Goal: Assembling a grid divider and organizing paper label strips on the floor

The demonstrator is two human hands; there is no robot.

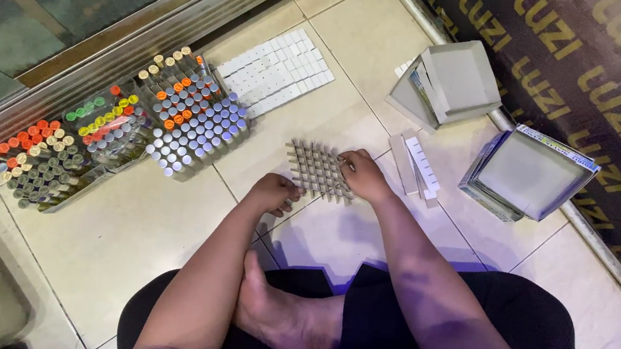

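A grey cardboard divider grid (316, 169) lies flat on the tiled floor in front of me. My left hand (274, 193) rests on the floor at the grid's near left corner, fingers curled against its edge. My right hand (363, 175) presses on the grid's right edge with the fingertips. Neither hand lifts anything. My bare foot (287, 320) is tucked beneath my arms.
Boxes of small vials with orange, green, yellow and grey caps (123, 128) stand at the left by a glass door frame. A folded white divider sheet (278, 72) lies further away. Empty grey cardboard boxes (451, 81) (530, 174) and flat divider strips (420, 167) sit at the right near a dark patterned mat.
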